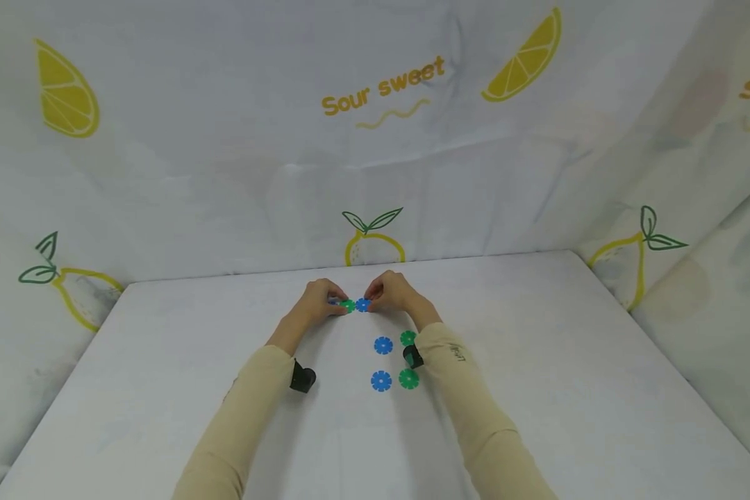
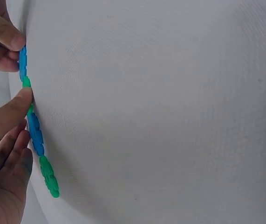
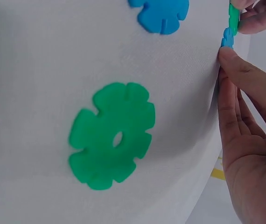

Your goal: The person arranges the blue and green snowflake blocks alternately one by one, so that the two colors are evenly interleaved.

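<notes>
At the far middle of the table, my left hand (image 1: 314,304) pinches a green snowflake disc (image 1: 348,305) between thumb and fingers. My right hand (image 1: 395,292) pinches a blue snowflake disc (image 1: 363,305) beside it. In the left wrist view the green disc's edge meets that blue disc (image 2: 23,63); whether their slots interlock I cannot tell. On its other side, another blue disc (image 2: 36,134) and a further green disc (image 2: 49,177) continue the row past my left fingers. My fingers cover part of the discs they hold.
Loose on the white table (image 1: 162,389), nearer me, lie two blue discs, one farther (image 1: 383,345) and one closer (image 1: 381,380). Green discs lie to their right, one closer (image 1: 409,378) and one farther (image 1: 407,338), beside my right sleeve. A lemon-print cloth (image 1: 225,139) hangs behind.
</notes>
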The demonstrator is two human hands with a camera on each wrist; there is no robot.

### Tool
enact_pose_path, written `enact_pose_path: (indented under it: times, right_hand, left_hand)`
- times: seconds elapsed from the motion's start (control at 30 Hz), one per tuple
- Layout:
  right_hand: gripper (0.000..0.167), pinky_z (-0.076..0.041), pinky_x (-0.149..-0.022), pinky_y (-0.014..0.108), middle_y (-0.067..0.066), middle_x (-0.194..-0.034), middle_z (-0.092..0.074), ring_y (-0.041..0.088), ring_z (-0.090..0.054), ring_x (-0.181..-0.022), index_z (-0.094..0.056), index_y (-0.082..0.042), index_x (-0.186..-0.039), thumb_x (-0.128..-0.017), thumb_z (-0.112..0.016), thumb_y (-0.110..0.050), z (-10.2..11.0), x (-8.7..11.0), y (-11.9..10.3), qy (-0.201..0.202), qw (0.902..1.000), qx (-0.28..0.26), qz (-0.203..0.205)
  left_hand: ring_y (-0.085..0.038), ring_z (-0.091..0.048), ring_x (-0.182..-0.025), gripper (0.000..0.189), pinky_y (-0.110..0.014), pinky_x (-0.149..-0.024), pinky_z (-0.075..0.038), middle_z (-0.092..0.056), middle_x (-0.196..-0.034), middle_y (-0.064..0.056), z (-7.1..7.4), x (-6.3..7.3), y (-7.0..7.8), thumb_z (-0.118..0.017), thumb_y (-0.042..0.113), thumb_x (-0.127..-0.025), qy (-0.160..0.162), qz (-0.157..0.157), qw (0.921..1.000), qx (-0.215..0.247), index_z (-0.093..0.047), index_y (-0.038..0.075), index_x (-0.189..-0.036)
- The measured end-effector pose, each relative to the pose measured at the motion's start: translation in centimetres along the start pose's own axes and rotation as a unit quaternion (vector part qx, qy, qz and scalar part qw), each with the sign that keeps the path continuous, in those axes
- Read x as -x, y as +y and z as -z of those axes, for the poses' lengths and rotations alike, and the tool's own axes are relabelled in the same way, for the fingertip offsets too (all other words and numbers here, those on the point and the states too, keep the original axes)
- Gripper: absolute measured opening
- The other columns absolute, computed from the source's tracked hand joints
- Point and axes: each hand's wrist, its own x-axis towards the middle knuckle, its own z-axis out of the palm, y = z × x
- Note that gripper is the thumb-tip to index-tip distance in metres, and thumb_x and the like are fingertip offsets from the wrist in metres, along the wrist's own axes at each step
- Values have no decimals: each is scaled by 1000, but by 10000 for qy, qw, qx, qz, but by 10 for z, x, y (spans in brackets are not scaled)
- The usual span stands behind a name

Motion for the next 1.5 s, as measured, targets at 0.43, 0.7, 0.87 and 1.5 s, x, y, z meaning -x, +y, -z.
enact_pose_path:
  times: [0.43, 0.7, 0.87, 1.5]
  right_hand:
    - [18, -52, -78, 24, 7, -91, -71, 15, -65, -81, -71, -1, -97, -80, -76, -3, -1, 0, 2, -54, 9997, -218, -81]
    - [19, -52, -78, 24, 6, -90, -70, 14, -64, -81, -71, -2, -97, -79, -76, -3, -1, -2, 2, -39, 9994, -308, -129]
    - [19, -52, -78, 24, 6, -91, -71, 14, -64, -82, -71, -2, -98, -80, -76, -3, -1, -1, 3, -4, 9993, -345, -147]
    - [40, -49, -95, 34, 24, -128, -56, 31, -57, -115, -56, 6, -127, -91, -66, -9, 36, 63, 35, 185, 9700, -2339, 631]
  left_hand:
    - [-25, -59, -105, 24, -38, -95, -47, -68, -107, -12, 2, -3, 5, -75, 9, -83, -256, -117, 9993, -244, -70, 0, -104]
    - [-25, -60, -104, 28, -37, -93, -48, -70, -107, -10, 5, -4, 6, -76, 9, -81, -254, 62, 9993, -257, -71, 1, -107]
    - [-25, -60, -106, 30, -39, -93, -48, -70, -109, -10, 6, -4, 6, -76, 10, -81, -248, 164, 9994, -153, -71, 2, -109]
    - [-25, -57, -109, 25, -40, -98, -44, -68, -108, -9, -10, -13, 15, -79, 17, -80, -40, -201, 9998, 71, -74, 5, -101]
